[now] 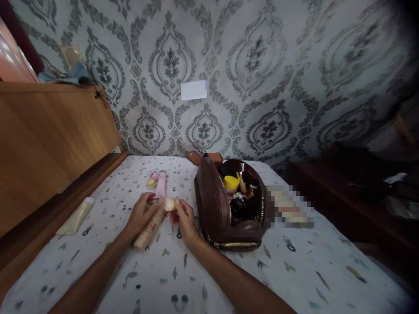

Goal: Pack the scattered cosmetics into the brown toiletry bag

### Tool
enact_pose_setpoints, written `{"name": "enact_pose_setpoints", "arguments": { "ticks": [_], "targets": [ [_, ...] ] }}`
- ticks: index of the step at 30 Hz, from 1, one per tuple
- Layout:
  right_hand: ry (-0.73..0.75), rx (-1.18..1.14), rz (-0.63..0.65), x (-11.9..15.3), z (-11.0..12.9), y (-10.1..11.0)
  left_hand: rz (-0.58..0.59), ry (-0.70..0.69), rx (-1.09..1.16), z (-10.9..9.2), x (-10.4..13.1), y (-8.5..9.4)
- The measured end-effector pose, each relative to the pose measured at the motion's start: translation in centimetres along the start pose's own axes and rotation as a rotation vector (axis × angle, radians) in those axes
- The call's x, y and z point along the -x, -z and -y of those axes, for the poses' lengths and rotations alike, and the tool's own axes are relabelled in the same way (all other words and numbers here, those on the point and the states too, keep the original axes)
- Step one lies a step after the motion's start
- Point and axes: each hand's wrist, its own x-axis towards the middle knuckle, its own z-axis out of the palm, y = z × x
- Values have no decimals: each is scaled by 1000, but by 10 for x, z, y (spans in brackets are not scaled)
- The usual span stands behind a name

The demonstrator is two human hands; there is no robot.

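Observation:
My left hand (143,213) is closed at the upper end of a long beige cylindrical bottle (148,233) with faint lettering, which slants across the sheet. In my right hand (185,218) is a small cream-coloured jar (170,204), pinched at its side close to the bottle's top. Just beyond my hands lies a pink squeeze tube (161,184). Beside it are a small round yellowish pot (151,183) and a little pink item (154,176). To the right stands a brown cosmetic bag (212,205), unzipped, with a yellow-lidded jar (231,183) and several dark items inside.
A pale yellow tube with a white cap (77,216) lies far left, near a wooden panel (55,148). Brown straps (212,158) lie behind the bag. A pixelated flat item (290,207) is at its right. The patterned sheet (196,279) meets a wallpapered wall (203,48).

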Motion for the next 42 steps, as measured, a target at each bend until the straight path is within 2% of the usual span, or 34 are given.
{"name": "enact_pose_setpoints", "arguments": {
  "ticks": [3,9,14,19,28,36,39,42],
  "targets": [
    [-3,-14,-10,0,0,0,-18,-20,-120,5,-10,-3],
    [10,-44,-15,2,2,-1,121,52,-555,-8,-41,-6],
    [10,-50,-16,2,3,-1,164,104,-710,-21,-64,-17],
    [13,-51,-26,2,4,-2,207,162,-801,-27,-75,-21],
    [-30,-74,-57,1,3,-2,275,255,-843,-30,-64,10],
    [-54,-71,-72,1,2,-2,296,319,-766,-17,-46,36],
    [-50,-74,-80,1,2,-2,283,316,-753,-13,-39,44],
    [-52,-72,-79,1,2,-2,211,262,-792,-19,-25,47]
  ]
}}
